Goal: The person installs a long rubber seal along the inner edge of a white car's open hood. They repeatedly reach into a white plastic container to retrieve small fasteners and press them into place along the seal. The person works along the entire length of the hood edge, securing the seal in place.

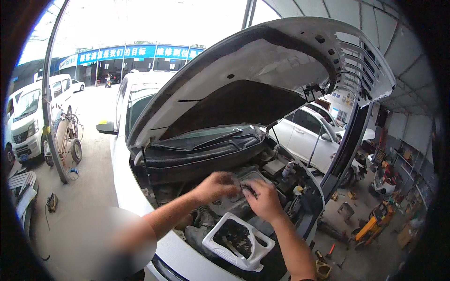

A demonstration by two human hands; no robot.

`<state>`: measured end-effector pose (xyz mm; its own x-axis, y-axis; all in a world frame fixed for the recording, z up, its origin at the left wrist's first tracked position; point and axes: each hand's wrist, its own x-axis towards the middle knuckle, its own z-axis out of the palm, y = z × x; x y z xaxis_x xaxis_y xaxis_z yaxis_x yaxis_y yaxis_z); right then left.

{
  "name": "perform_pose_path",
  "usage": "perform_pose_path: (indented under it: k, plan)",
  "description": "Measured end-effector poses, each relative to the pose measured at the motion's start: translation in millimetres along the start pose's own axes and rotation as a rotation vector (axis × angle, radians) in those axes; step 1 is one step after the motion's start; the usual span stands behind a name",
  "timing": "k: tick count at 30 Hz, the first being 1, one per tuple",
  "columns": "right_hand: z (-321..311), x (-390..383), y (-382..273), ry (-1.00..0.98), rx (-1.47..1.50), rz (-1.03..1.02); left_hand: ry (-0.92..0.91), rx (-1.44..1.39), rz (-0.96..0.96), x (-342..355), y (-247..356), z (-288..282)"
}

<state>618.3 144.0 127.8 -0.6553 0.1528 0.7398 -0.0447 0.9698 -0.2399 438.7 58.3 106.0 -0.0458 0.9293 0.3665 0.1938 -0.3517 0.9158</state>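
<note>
My left hand (pixel 218 185) and my right hand (pixel 260 199) are close together over the engine cover (pixel 251 173), fingers curled around something small that I cannot make out; motion smears the left fingertips. Below them, a white cut-open plastic container (pixel 215 234) with a handle lies on the front of the engine bay, holding small dark pieces. A spray can (pixel 288 168) stands at the right of the bay. The raised hood (pixel 234 70) of the white car (pixel 126 187) hangs over the scene.
Beside a post (pixel 61 159) at the left stand a wheeled machine (pixel 68 140) and a white van (pixel 26 126). Another white car (pixel 302 138) is behind the bay. A dark lift column (pixel 347 145), a yellow jack (pixel 372 225) and scattered tools (pixel 330 250) are at the right.
</note>
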Motion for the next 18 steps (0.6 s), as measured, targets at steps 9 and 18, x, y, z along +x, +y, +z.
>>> perform_pose_path:
  k: [9,18]
  plan:
    - [14.2,100.3,-20.6,0.181,-0.029,-0.229,0.081,-0.139,0.164,18.5,62.5,-76.3]
    - [14.0,240.6,-22.0,0.55,-0.107,-0.324,0.319,-0.475,0.388,81.1,134.4,-130.3]
